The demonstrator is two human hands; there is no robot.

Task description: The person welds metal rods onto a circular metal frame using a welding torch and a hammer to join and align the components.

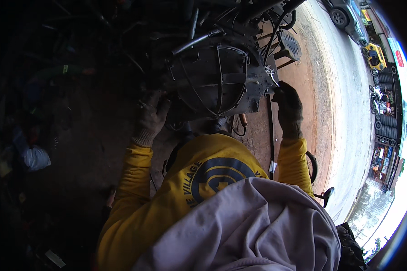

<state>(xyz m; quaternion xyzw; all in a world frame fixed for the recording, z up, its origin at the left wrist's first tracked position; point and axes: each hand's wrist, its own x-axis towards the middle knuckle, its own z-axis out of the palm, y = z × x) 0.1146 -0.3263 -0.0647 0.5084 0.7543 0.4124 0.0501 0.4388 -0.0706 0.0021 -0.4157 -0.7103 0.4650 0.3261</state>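
Note:
A curved frame of thin dark metal rods (220,74) lies on the dark metal work surface (251,105) in front of me. At its left, my left hand (151,115), in a knitted work glove, rests by the surface's edge. The thumb stands apart from the fingers, whose tips fade into shadow. On the right side, my gloved right hand (288,106) is closed, with its fingers at the end of a slim silvery tool (271,76). That tool points up toward the surface's right corner; its exact kind is not clear. A metal tube (196,42) lies beyond the frame.
Bars and cables crowd the far side, near a dark stool (290,45). An orange-brown handle with a cord (243,119) hangs below the near edge. Another person's sleeve (54,71) shows dimly at left, above a pale bag (36,158). A road (352,81) runs along the right.

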